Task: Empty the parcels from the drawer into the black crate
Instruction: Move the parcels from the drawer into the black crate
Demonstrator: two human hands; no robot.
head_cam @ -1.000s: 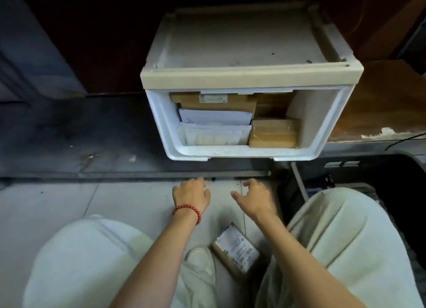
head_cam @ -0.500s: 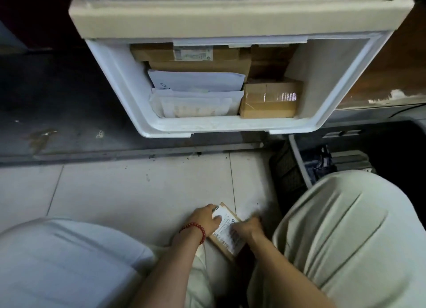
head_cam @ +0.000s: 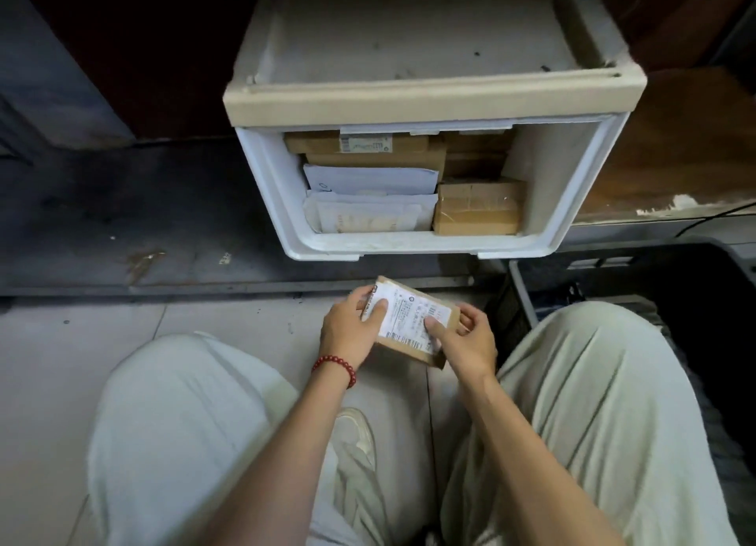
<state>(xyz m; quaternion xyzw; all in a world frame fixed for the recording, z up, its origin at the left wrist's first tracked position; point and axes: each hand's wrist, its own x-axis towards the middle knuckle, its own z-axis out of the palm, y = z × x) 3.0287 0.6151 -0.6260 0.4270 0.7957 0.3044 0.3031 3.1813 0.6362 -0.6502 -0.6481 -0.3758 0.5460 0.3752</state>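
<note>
Lifting off the floor tiles, where it lay half a second ago beside the shoe, the small parcel is now held in the air between the knees, just in front of the drawer. The left hand, with a red bead bracelet at the wrist, grips its left end, thumb flat on the label and fingers curled underneath. The right hand pinches the right end, thumb on the label and fingers wrapped round the edge.

The parcel is a flat, rectangular box of brown cardboard, its top nearly covered by a white printed shipping label with barcodes; it is tilted, far corner up. The drawer is white plastic with rounded corners, pulled open. Inside, white paper envelopes stand at the left, a taped brown carton at the right, and more brown boxes behind. The black crate sits to the right, past the right knee.
</note>
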